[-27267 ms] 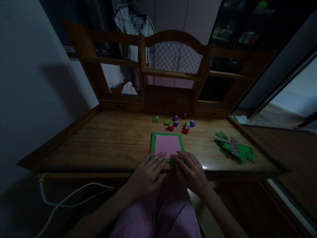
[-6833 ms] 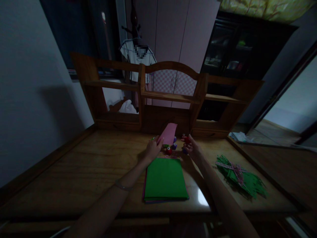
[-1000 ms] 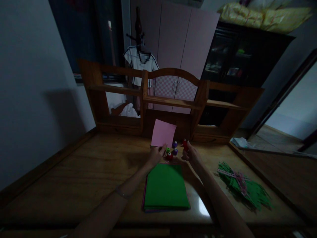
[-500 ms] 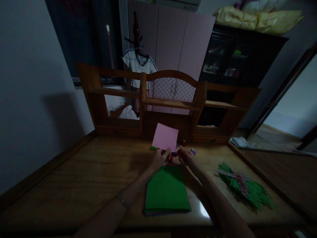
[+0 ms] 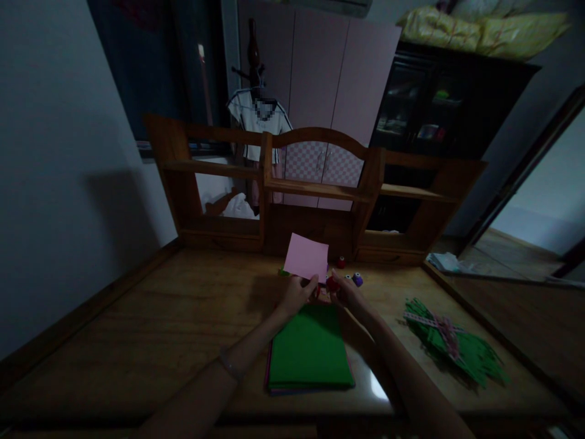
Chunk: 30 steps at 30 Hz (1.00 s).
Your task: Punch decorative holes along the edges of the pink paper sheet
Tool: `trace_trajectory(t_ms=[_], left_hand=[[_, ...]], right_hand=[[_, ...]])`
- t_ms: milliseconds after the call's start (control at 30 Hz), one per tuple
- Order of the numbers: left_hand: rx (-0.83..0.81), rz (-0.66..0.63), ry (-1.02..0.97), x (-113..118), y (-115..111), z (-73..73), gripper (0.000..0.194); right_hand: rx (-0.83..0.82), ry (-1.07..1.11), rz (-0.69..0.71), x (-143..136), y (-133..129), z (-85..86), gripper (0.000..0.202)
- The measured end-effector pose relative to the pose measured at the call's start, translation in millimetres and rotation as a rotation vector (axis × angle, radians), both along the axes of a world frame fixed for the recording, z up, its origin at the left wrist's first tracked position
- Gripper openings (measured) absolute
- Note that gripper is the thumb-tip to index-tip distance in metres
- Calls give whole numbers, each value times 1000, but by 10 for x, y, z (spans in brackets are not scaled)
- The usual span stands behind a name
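A square sheet of pink paper (image 5: 306,257) is pinched by its lower right corner in my left hand (image 5: 297,295), tilted above the desk. Close beside it, the fingers of my right hand (image 5: 351,294) are closed on a small red object (image 5: 333,284), whose kind is too dark and small to make out. Just beyond the right hand stand a purple spool-like piece (image 5: 358,279) and a red spool-like piece (image 5: 341,262) with pale tops. Below both hands lies a stack of coloured sheets with a green sheet (image 5: 311,350) on top. Some green (image 5: 284,272) shows behind the paper's left edge.
A bundle of green fringed strips (image 5: 452,341) tied with pink ribbon lies on the right of the wooden desk (image 5: 192,317). A wooden shelf unit (image 5: 315,190) rises along the desk's back edge. A wall (image 5: 59,183) stands on the left.
The pink paper has dropped slightly and is tilted a little differently. Both hands remain close together, with the right fingers still around the red object. The view has shifted slightly.
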<state>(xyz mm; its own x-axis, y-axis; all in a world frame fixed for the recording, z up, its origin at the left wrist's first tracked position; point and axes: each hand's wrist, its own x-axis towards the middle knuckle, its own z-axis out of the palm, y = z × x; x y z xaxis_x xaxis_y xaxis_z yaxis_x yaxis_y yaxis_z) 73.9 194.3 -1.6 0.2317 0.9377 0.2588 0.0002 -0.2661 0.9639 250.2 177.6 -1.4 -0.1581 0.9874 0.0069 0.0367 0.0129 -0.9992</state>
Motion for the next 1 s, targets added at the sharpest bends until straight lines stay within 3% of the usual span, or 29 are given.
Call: trace_trajectory(t_ms=[267, 600, 1000], left_hand=[[26, -2, 31, 6, 52, -66, 42], [29, -30, 25, 0, 21, -3, 41], [-17, -191, -26, 15, 47, -43, 41]], right_hand=[[-4, 3, 43, -46, -77, 131, 57], [21, -69, 74, -14, -64, 93, 56], [-18, -25, 98, -32, -62, 50, 52]])
